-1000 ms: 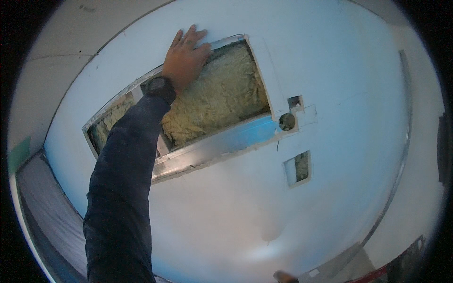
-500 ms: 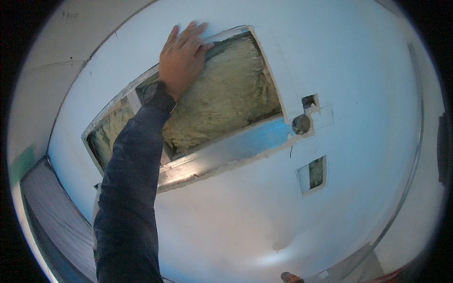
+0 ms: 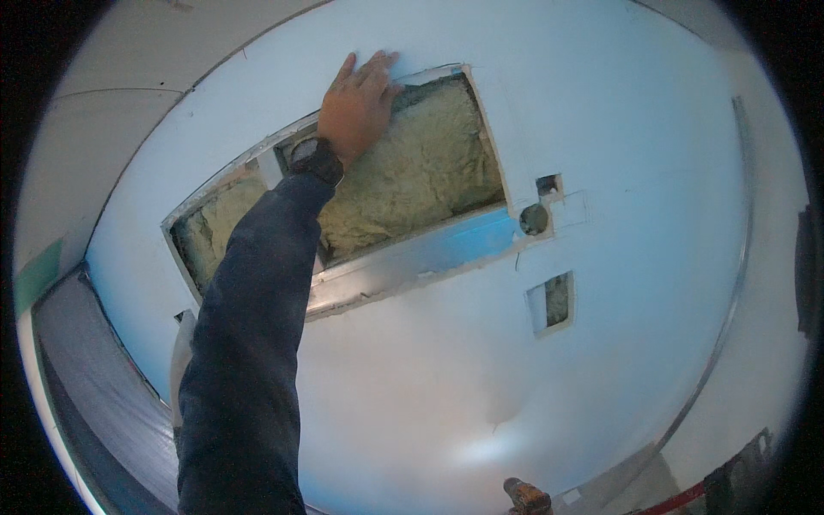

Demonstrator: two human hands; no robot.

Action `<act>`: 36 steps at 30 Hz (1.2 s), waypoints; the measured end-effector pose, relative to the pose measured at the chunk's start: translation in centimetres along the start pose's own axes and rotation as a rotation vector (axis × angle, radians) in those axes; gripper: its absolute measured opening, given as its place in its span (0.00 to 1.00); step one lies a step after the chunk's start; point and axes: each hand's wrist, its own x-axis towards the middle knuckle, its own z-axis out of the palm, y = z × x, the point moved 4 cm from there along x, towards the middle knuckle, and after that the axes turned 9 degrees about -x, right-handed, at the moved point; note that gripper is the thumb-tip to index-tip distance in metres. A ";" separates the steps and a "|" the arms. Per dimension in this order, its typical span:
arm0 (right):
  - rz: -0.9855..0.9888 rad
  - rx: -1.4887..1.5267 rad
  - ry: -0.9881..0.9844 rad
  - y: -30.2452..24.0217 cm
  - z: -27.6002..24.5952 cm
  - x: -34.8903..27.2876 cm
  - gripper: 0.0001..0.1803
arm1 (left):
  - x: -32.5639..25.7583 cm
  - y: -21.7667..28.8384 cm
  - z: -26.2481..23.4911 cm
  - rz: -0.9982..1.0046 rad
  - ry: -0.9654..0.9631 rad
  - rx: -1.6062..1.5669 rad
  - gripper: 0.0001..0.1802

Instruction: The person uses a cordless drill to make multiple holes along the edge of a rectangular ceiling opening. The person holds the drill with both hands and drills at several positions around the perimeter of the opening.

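My left hand (image 3: 356, 112) lies palm-in against the top edge of a long rectangular opening in the white wall panel (image 3: 635, 257), its fingers stretched and apart. A dark watch (image 3: 314, 160) circles that wrist, above a dark blue sleeve. Yellowish-green insulation wool (image 3: 421, 163) fills the opening behind the hand. Along the lower edge runs a shiny metal profile (image 3: 412, 262), and an upright stud (image 3: 269, 167) is partly hidden by my arm. At the bottom edge the end of an orange and dark tool (image 3: 526, 496) shows; what holds it is out of sight. My right hand is not visible.
Right of the large opening are a small square cutout (image 3: 548, 184), a round hole (image 3: 533, 220) and a lower rectangular cutout (image 3: 558, 300). Grey fabric (image 3: 103, 369) hangs at the left. A red bar (image 3: 682, 499) is at the lower right.
The view has shifted, so the hand and the left part of the opening appear farther right. My left hand stays at the top edge. More of the orange tool shows.
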 end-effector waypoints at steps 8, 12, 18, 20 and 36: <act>-0.040 0.088 0.028 -0.7 -4.2 -8.2 0.28 | -1.4 -0.5 -2.7 -0.176 -0.305 -0.049 0.20; -0.131 0.161 0.027 -4.3 -6.6 -11.1 0.28 | -2.9 -0.4 -4.4 -0.158 -0.255 -0.038 0.26; -0.385 0.224 -0.020 -16.6 -8.9 -12.0 0.28 | -2.8 2.0 -1.8 -0.251 -0.013 0.119 0.34; -0.509 0.241 -0.046 -22.3 -9.1 -11.7 0.28 | -2.3 2.4 -0.8 -0.309 0.064 0.142 0.30; -1.273 0.056 -0.195 -60.4 0.3 -11.9 0.23 | -3.2 0.5 -0.3 -0.080 0.252 0.055 0.12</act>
